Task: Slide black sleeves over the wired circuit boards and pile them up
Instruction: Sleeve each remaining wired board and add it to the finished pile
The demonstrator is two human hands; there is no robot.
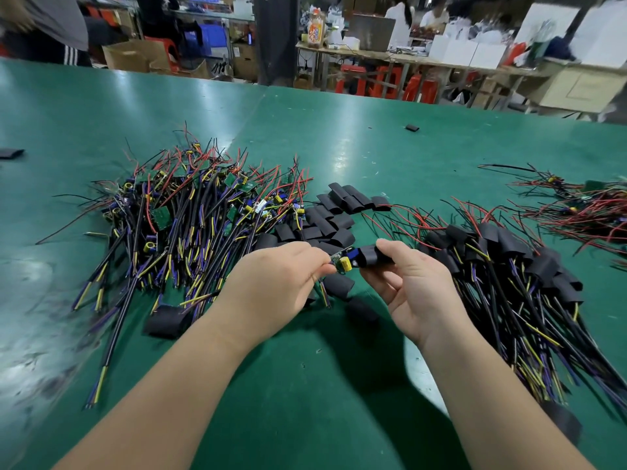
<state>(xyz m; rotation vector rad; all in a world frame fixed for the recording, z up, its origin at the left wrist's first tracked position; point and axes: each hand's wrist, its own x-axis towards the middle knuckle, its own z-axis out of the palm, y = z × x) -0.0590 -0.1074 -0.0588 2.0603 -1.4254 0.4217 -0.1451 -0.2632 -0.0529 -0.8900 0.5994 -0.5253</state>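
Observation:
My left hand [274, 283] pinches a small green circuit board [343, 261] with a yellow and a blue part; its wires hang below the hand. My right hand [412, 286] grips a black sleeve [375, 256], whose open end covers the board's right end. A heap of bare wired boards [190, 215] lies to the left. Loose black sleeves [334, 215] lie scattered behind and under my hands. A pile of sleeved boards [515, 276] with fanned-out wires lies to the right.
The green table [339, 385] runs far back. Another tangle of red and black wires [583, 212] sits at the far right. Single sleeves lie at the far left edge [10, 153] and far back [412, 127]. People and benches stand beyond the table.

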